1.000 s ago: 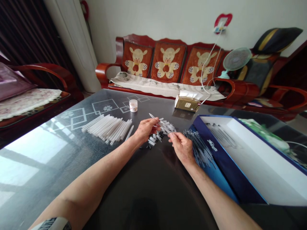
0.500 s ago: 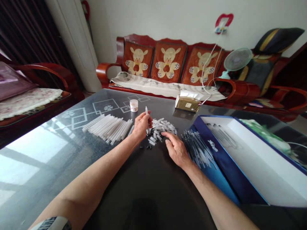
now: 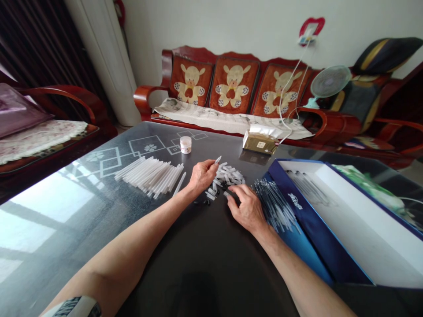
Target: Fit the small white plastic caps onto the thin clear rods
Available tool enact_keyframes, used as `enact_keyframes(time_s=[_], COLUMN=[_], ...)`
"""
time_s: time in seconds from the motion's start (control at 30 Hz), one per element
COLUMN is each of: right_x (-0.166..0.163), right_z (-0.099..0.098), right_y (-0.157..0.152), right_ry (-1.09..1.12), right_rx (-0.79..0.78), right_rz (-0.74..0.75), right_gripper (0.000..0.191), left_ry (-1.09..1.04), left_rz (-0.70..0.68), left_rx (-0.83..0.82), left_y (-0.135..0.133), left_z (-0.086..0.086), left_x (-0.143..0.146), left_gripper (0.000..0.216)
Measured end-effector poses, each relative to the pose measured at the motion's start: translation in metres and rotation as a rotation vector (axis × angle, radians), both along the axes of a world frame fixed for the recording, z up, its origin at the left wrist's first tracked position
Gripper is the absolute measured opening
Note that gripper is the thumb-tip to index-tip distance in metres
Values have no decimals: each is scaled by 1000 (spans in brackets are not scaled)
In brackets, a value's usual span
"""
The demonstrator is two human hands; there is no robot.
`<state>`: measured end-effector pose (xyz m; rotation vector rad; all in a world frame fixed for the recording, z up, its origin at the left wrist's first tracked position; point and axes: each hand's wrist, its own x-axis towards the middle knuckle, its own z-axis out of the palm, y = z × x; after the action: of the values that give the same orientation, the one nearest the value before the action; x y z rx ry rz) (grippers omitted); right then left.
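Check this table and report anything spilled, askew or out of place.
Nothing looks damaged or spilled. The small white caps lie in a loose heap, with a few dark bits strayed toward the table's near side. One tube lies apart from the white tube pile. The left hand holds a tube; the right hand rests by the caps.

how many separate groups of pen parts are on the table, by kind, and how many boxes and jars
Pile of long white tubes: 1
Heap of small white caps: 1, at the left hand and right hand
Bundle of thin refills: 1
Blue box: 1
Gold box: 1
Small white jar: 1
Total: 6
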<state>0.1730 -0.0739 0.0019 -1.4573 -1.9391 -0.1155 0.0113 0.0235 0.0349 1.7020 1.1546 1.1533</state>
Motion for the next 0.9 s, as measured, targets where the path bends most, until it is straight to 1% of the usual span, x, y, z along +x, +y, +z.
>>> enact_keyframes(time_s=[0.07,0.13,0.23,0.3,0.37,0.43,0.47,0.5,0.57,0.63,0.67,0.73,0.8,0.9], right_x=[0,-1,-2,-2,-3,-2,-2,-1,1,4,6,10,13,14], right_z=[-2,-4,-6,-5,-4,-3,-3,-3,-4,-6,-7,-10,-12,-13], right_y=[1,2,3,4,6,8,10,11,15,19,20,22,24,25], right_ry=[-66,-87,11,139,309,546,696,861,1178,1398,1460,1513,1508,1508], right_rx=[-49,-91,-103,-67,-35,-75,-116,-162,-244,-284,-293,-288,-273,-281], right_rz=[9,50,113,96,27,-52,-77,-84,-45,21,49,80,90,87], right_gripper=[22,22,27,30,30,27,25,25,27,30,31,32,30,29], left_ry=[99,173,240,255,240,219,213,212,218,223,225,214,171,78], left_rz=[-10,-23,-48,-65,-75,-82,-90,-105,-151,-205,-234,-290,-330,-350], left_rx=[59,120,204,234,233,218,213,214,225,231,229,213,187,130], left_y=[-4,-8,-12,-13,-14,-14,-14,-14,-15,-17,-18,-20,-22,-25], left_z=[2,4,7,6,4,1,0,-1,-2,-2,-2,-2,-2,-1], left_x=[0,1,1,1,2,3,4,4,5,6,6,6,6,7], left_gripper=[30,29,28,27,21,17,18,21,25,27,27,27,26,25])
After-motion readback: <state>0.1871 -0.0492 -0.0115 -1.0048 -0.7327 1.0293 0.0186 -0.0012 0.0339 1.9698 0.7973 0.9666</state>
